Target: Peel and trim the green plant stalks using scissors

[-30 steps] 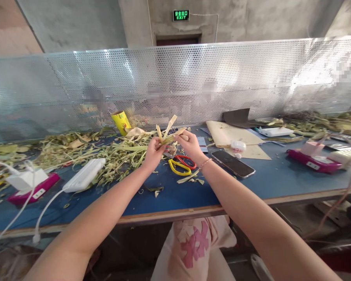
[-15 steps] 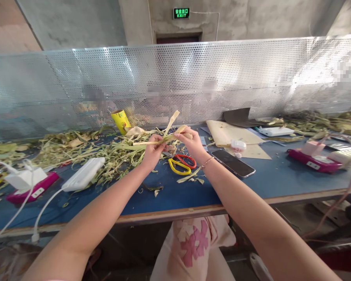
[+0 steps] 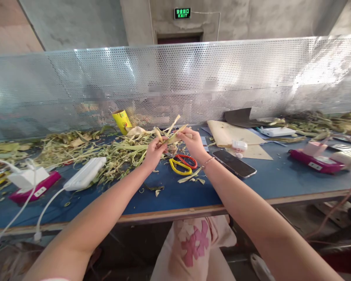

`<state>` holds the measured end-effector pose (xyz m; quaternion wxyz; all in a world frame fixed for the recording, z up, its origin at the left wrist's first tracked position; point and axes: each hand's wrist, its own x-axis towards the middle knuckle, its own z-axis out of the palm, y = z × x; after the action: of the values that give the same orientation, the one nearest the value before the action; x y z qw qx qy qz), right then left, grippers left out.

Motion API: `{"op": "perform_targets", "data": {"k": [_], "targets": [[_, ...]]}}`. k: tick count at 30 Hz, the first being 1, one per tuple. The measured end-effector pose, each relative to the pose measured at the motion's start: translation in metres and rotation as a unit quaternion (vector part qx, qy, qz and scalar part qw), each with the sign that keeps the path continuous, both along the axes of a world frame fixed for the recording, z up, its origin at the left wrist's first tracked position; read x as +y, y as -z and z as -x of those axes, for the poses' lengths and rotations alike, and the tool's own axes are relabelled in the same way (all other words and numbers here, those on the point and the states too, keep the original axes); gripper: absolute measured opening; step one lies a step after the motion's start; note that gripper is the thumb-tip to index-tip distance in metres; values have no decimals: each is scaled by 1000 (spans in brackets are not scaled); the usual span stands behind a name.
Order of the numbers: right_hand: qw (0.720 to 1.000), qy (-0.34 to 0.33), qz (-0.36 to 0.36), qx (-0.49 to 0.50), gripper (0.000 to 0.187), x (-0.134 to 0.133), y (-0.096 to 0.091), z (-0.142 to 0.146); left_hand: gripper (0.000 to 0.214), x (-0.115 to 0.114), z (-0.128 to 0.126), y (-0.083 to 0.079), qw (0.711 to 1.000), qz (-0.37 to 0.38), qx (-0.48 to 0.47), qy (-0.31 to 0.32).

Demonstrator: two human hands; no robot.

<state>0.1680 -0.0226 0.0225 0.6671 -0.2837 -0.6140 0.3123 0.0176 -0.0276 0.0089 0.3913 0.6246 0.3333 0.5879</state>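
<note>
Both my hands are raised over the blue table (image 3: 251, 183), working on a bundle of pale dried leaf strips (image 3: 173, 134). My left hand (image 3: 154, 151) pinches the strips from the left. My right hand (image 3: 193, 143) grips the same strips from the right, fingers closed. Loose ends of the strips stick up and outward between the hands. Just below the hands lie scissors (image 3: 181, 164) with red and yellow handles, flat on the table.
A heap of green and dry leaf scraps (image 3: 84, 150) covers the table's left half. A white power bank (image 3: 85, 177) with cable, a pink device (image 3: 32, 187), a yellow tube (image 3: 121, 121), a black phone (image 3: 234, 163), brown paper (image 3: 231, 136) and a perforated metal screen (image 3: 175, 82) are around.
The long strip that my left hand held out to the left half a second ago has been folded back in; both hands stay close together on the bundle.
</note>
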Motion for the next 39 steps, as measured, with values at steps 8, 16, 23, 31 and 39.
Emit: {"op": "perform_targets", "data": {"k": [8,16,23,31,39], "targets": [[999,-6,-10,-47,11,-5,-1,3,29,6,-2,5,999,7,9,-49],[964,-100,-159,-190,10,-7,3,0,24,7,0,1,992,25,-121,-15],[940,-86,-194,-266,17,-7,5,1,13,6,-1,-1,991,14,-131,-26],[936,-107,-216,-258,14,-11,0,2,11,5,2,-3,993,-6,-115,-37],[981,-103,-120,-112,14,-11,-1,4,18,-1,1,-9,991,-28,-131,14]]}}
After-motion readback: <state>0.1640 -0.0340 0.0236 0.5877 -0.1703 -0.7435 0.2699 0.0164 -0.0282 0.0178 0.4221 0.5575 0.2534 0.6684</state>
